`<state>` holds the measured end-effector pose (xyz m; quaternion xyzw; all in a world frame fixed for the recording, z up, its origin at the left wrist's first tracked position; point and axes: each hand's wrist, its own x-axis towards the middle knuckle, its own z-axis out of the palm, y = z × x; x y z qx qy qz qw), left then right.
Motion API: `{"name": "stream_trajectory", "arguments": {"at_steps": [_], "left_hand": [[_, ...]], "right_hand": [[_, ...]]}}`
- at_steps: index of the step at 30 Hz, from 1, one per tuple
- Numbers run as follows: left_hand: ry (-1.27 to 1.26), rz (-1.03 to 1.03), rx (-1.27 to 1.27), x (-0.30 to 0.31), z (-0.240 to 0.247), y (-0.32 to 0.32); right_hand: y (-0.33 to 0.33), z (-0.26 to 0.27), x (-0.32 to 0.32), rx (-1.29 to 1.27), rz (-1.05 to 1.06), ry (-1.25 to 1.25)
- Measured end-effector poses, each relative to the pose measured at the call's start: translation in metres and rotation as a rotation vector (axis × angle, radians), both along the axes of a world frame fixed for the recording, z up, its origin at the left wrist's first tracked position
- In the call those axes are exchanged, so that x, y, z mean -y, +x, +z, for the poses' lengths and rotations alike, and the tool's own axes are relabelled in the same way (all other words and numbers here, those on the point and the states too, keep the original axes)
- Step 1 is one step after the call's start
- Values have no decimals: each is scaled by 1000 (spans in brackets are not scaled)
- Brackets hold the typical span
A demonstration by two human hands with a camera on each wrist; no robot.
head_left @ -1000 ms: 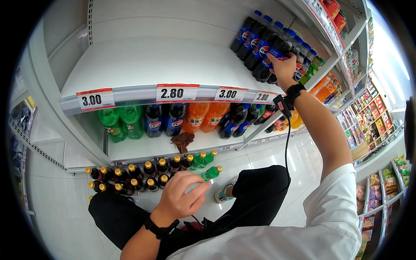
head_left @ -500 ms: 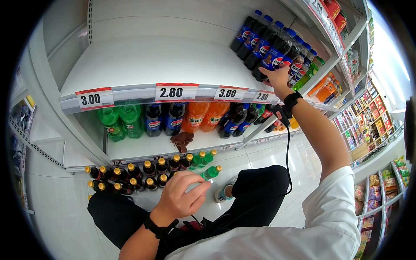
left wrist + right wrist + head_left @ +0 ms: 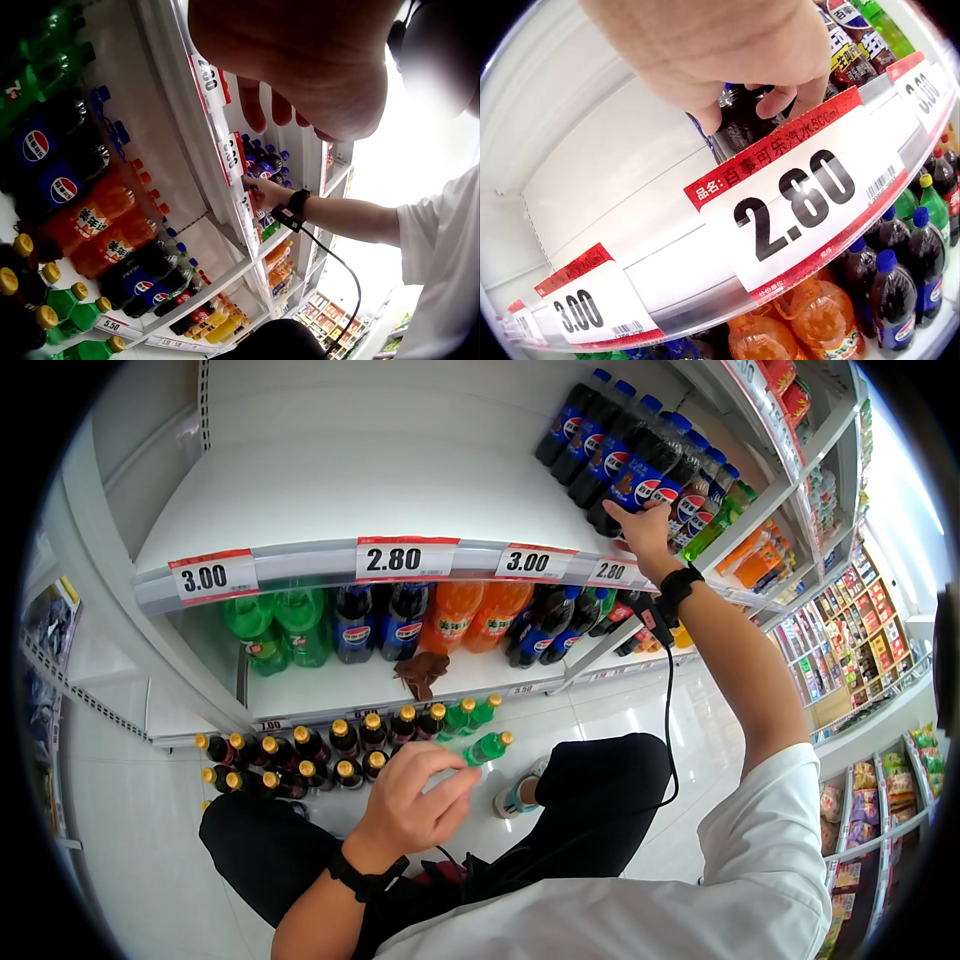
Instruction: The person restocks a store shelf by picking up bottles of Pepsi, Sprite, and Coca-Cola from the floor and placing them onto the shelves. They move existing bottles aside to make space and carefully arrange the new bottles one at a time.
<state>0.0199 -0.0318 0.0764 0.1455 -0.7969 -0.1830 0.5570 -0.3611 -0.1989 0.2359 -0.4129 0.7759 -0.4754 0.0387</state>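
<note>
"What's our right grip [image 3: 650, 540] doing?"
"Pinching a front cola bottle [image 3: 637, 488] low down, thumb and fingers on either side; a second ago we had it higher up."
"And our left grip [image 3: 415, 800]?"
"Still loosely curled, holding nothing, near the green bottle [image 3: 487, 748]; our cola bottle is on the upper shelf [image 3: 400, 480], near its front edge."

Blue-capped dark bottles [image 3: 643, 472], red-and-white price tags [image 3: 407, 558]

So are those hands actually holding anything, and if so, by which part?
The right hand grips a blue-labelled cola bottle by its lower part, thumb on one side and fingers on the other. The left hand holds nothing.
</note>
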Motion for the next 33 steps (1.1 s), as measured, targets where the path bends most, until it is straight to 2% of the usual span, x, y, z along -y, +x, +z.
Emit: {"name": "stream_trajectory", "arguments": {"at_steps": [2, 3, 4, 5, 6, 7, 8, 9, 11, 14, 15, 17, 19, 21, 23, 26, 29, 31, 33], "left_hand": [[-8, 24, -19, 3, -1, -1], [-14, 50, -32, 3, -2, 1], [2, 63, -66, 4, -3, 2], [25, 86, -94, 7, -5, 4], [55, 117, -112, 7, -6, 5], [83, 160, -125, 7, -9, 7], [157, 181, -133, 7, -11, 8], [225, 200, -142, 5, -15, 10], [291, 220, -95, 5, -26, 12], [464, 236, -5, 2, -41, 8], [473, 242, 16, 1, -49, 8], [574, 291, 114, -3, -65, 7], [637, 290, 163, -8, -84, 9], [809, 330, 246, -13, -101, 15], [822, 348, 280, -11, -118, 24], [910, 609, 121, 3, -144, 43], [1036, 956, -123, 20, -237, 96], [1393, 1306, -530, 15, -220, 103], [1401, 1743, -341, 10, -255, 130]], "right_hand": [[-14, -11, 7, -65, 5, -128], [-32, -16, 15, -263, -86, -172], [-44, -12, 18, -302, -87, -225], [-47, -16, 16, -343, -10, -440], [-5, -4, -14, -460, 55, -377], [23, 1, -39, -213, 237, -306], [47, -3, -57, 137, 326, -328], [85, -12, -80, 258, 343, -351], [107, -41, -123, 450, 705, -277], [135, -101, -150, 363, 939, -153], [138, -124, -152, 289, 844, -115], [147, -150, -155, 220, 863, 63], [149, -172, -153, 143, 952, 136], [150, -180, -152, 155, 964, 190], [152, -184, -154, 170, 980, 247], [153, -176, -155, 120, 1071, 253], [157, -170, -158, 103, 1129, 213], [162, -163, -160, 79, 1141, 184], [165, -157, -161, 55, 1209, 112]]}}
